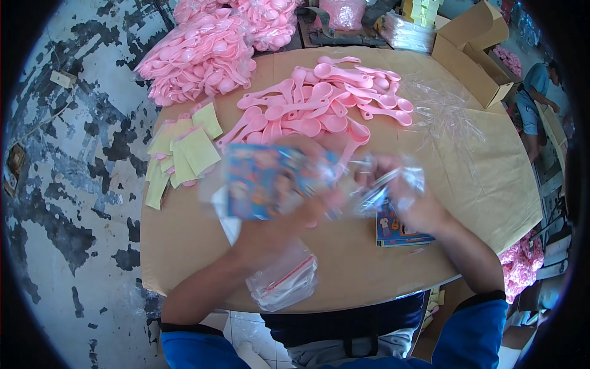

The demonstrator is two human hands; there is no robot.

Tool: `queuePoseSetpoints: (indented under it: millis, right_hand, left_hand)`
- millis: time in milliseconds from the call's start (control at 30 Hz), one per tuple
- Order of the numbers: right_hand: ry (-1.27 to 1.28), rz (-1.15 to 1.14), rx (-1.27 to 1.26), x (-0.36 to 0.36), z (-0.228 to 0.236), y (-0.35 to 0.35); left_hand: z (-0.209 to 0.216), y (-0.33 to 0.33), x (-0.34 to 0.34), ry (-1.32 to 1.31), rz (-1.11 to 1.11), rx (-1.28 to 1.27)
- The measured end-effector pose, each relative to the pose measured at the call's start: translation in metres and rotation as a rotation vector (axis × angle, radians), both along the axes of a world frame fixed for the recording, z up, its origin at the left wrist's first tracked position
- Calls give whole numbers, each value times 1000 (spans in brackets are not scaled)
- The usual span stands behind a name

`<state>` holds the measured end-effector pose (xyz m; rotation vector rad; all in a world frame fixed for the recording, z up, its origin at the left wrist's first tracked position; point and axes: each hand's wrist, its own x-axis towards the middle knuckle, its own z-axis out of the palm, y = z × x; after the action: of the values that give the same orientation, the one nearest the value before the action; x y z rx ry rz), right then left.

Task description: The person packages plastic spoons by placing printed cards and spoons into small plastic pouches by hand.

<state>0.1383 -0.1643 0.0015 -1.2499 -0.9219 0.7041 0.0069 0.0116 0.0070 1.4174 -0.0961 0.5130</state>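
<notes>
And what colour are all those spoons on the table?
The spoons are pink, seen best in the head view.

2 short blue sleeves (472,337) end in black cuffs (192,329).

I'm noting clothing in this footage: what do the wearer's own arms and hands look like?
The left sleeve and right sleeve are short and blue with dark hems. Both forearms are bare, with no watch visible. The left hand and right hand look ungloved, but blur hides finer detail.
</notes>
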Motion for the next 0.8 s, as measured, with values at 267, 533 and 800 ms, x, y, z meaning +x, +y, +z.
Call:
queuePoseSetpoints:
  millis: [267,533,800]
  right_hand:
    - [-1260,-278,-341,45,-13,-1]
    - [-1595,-209,-528,40,-4,-3]
    - [-1157,-198,-609,32,7,-8]
  left_hand:
    - [21,23,19,-84,179,-304]
    - [14,16,22,72,117,-116]
    - [13,22,24,-2,120,-216]
